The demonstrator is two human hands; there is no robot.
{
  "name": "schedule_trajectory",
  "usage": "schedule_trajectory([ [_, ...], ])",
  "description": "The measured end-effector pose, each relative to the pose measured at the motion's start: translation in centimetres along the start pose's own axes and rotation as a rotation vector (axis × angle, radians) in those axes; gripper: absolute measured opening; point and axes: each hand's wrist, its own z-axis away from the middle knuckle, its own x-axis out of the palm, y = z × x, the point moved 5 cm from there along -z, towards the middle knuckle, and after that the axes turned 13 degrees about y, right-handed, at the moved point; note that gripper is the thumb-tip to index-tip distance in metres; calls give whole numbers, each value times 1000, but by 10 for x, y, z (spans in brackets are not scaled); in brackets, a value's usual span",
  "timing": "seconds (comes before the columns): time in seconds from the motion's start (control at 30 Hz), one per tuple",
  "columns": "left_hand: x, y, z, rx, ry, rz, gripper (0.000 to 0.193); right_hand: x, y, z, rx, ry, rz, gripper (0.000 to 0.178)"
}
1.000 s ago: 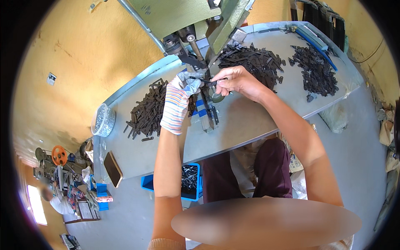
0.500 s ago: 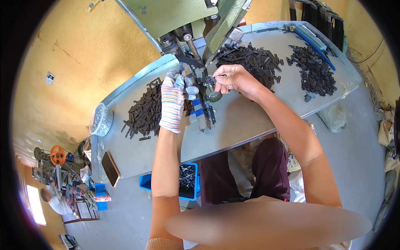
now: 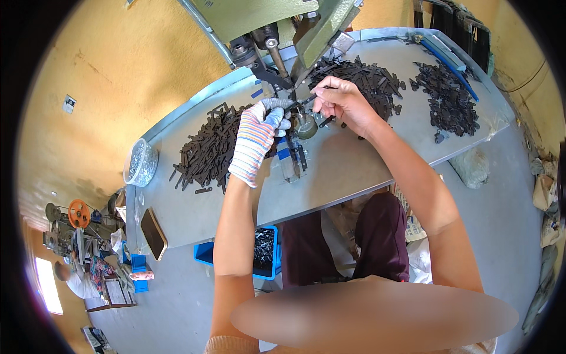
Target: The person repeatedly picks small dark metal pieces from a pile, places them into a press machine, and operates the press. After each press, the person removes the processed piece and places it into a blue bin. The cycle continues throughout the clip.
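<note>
My left hand, in a striped knit glove, is closed at the riveting-type machine's work point, its fingertips pinching the near end of a dark flat strip. Bare and closed, my right hand pinches the strip's other end between thumb and forefinger. Just above both hands is the green press machine, with its dark linkage and plunger. Below the fingertips stands a small round metal post. A narrow fixture with blue tape runs toward me on the table. The strip's ends are partly covered by my fingers.
Heaps of dark strips lie left and right of the machine; smaller dark pieces lie farther right. A tub of rivets and a phone are on the metal table. A blue bin stands below. Another person sits far left.
My left hand has moved slightly right and tilted toward the right hand. The right hand has shifted a little up and right, and a dark strip now spans between the fingertips.
</note>
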Motion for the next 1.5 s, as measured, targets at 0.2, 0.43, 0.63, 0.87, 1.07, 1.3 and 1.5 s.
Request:
schedule_trajectory([
  [0.2, 0, -5, -4, 16, -24, -25, 13, 7, 6, 1, 15, -76, -11, 11],
  [0.43, 0, -16, -8, 4, 9, -184, 14, 11, 12, 1, 43, -110, 70, 11],
  [0.63, -2, -17, -10, 43, 17, -219, 13, 12, 13, 2, 48, -119, 98, 12],
  [0.87, -5, -20, -13, 68, 35, -253, 12, 8, 9, 3, 72, -57, 221, 10],
  [1.07, -6, -18, -12, 44, 44, -212, 12, 8, 9, 2, 106, -40, 163, 9],
  [1.3, -7, -20, -13, 49, 62, -205, 12, 7, 10, 1, 117, -38, 173, 9],
  [1.5, -5, -20, -13, 53, 69, -164, 12, 7, 12, 1, 128, -45, 140, 8],
])
